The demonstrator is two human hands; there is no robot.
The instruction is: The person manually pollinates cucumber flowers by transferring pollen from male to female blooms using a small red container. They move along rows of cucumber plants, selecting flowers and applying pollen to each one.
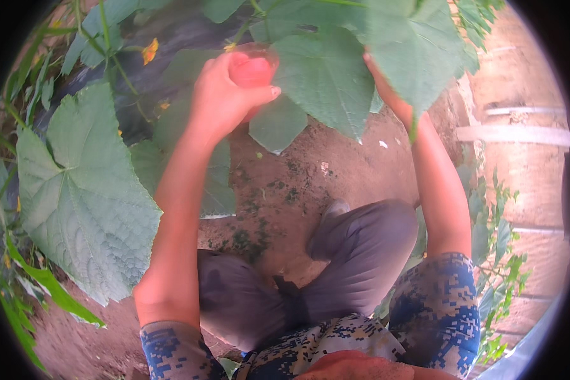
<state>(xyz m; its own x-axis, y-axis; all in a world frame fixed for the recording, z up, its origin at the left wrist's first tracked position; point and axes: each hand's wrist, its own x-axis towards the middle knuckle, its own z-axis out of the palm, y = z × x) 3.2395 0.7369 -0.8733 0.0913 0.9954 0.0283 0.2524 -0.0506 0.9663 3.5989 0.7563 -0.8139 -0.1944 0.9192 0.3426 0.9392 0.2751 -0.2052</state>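
My left hand (pixel 223 97) is closed around a small red, partly see-through cup or container (pixel 254 71), with the thumb along its near side. What the cup holds is not clear. Broad cucumber-like leaves (pixel 325 80) hang just right of it, and a yellow flower (pixel 230 46) shows at its far rim. My right hand (pixel 387 90) is raised among the leaves. A large leaf (pixel 413 52) covers most of it, leaving a fingertip and the edge of the hand in sight, so its grip is hidden.
A big leaf (pixel 83 190) stands left of my left forearm, with vines and another yellow flower (pixel 150 51) beyond. Dark plastic sheeting (pixel 171 35) lies under the plants. Below me are bare soil (pixel 294 152) and my bent knees (pixel 389 223). More plants (pixel 501 237) grow along the right.
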